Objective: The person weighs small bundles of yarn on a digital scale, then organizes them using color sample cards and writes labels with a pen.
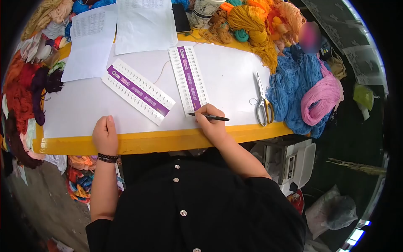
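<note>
A black pen [217, 118] is held in my right hand [212, 122], its tip at the lower end of the upright cross stitch card [188, 77]. That card is white with a purple band and rows of holes. To its left a second cross stitch card [138, 92] lies slanted on the white sheet. My left hand [105, 135] rests at the table's front edge, fingers folded with the thumb up; whether it holds anything is hidden. A thin thread [161, 72] curves between the two cards.
Scissors [262, 105] lie right of the cards, beside blue yarn [289, 84] and pink yarn [321, 101]. Printed papers [90, 42], a phone [180, 19], a cup [204, 12] and orange and yellow yarn [247, 23] line the back. Red yarn [21, 92] hangs at the left edge.
</note>
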